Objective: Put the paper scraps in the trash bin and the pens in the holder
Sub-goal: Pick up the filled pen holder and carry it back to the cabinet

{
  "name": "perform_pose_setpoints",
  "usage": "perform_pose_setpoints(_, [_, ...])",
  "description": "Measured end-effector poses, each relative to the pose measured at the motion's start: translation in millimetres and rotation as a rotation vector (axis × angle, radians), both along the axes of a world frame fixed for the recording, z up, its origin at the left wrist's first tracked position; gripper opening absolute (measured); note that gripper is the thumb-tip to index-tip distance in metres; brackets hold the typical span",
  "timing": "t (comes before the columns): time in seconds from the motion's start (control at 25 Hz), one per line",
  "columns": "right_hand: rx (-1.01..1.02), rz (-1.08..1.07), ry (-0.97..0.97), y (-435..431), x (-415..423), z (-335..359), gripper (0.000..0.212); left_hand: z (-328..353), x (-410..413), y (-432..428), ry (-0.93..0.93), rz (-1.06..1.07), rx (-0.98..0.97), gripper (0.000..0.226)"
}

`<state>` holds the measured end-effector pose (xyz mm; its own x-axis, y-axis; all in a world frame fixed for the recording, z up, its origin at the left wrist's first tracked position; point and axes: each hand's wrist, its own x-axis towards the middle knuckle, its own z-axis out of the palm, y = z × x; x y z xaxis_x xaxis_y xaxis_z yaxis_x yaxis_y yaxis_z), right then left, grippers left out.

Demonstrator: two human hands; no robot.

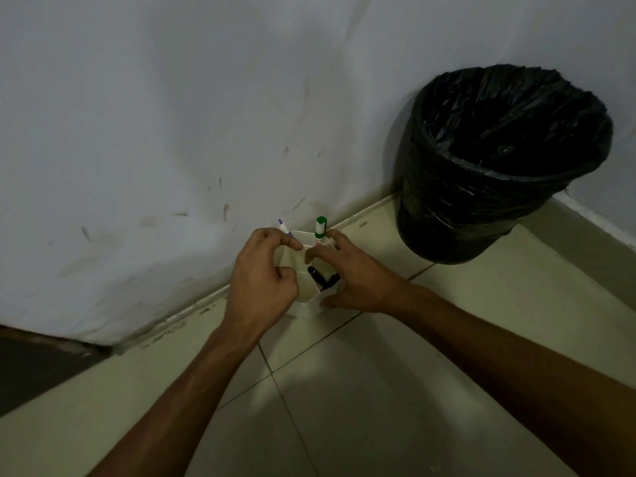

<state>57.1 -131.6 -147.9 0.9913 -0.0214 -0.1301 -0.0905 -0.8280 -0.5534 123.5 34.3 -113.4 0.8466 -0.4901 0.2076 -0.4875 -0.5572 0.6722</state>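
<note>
A white pen holder (311, 304) stands on the tiled floor against the wall. A green-capped marker (320, 226) and a purple-tipped pen (283, 224) stick up from its far compartments, and black markers (318, 275) lie in a near one. My left hand (258, 284) is curled over the holder's left rim. The purple pen rises just behind its index finger, and I cannot tell if the fingers hold it. My right hand (358, 277) clasps the holder's right side, thumb on the front wall and fingers on the top rim. A trash bin (488, 201) with a black liner stands to the right.
The scuffed white wall (172, 132) runs right behind the holder. The bin sits in the corner where a second wall meets it. Pale floor tiles (344, 407) stretch toward me. A dark opening (34, 366) lies at the lower left.
</note>
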Motion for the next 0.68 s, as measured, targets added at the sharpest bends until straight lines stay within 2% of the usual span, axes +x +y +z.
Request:
perform_pose_setpoints(0.16, [0.033, -0.091, 0.021, 13, -5, 17, 0.063, 15, 7, -1, 0.073, 0.082, 0.019, 0.044])
perform_pose_setpoints(0.36, [0.123, -0.340, 0.007, 14, -56, 105, 0.058, 97, 2, -7, 0.308, 0.214, 0.004, 0.046])
perform_pose_setpoints(0.48, [0.184, -0.495, 0.030, 5, -91, 190, 0.067, 168, -10, -24, 0.442, 0.248, -0.006, 0.042])
perform_pose_setpoints(0.56, [0.214, -0.588, 0.005, -3, -121, 262, 0.066, 222, -26, -34, 0.511, 0.236, 0.000, 0.036])
perform_pose_setpoints(0.68, [0.219, -0.764, -0.063, -13, -174, 390, 0.060, 328, -66, -59, 0.634, 0.107, 0.041, 0.035])
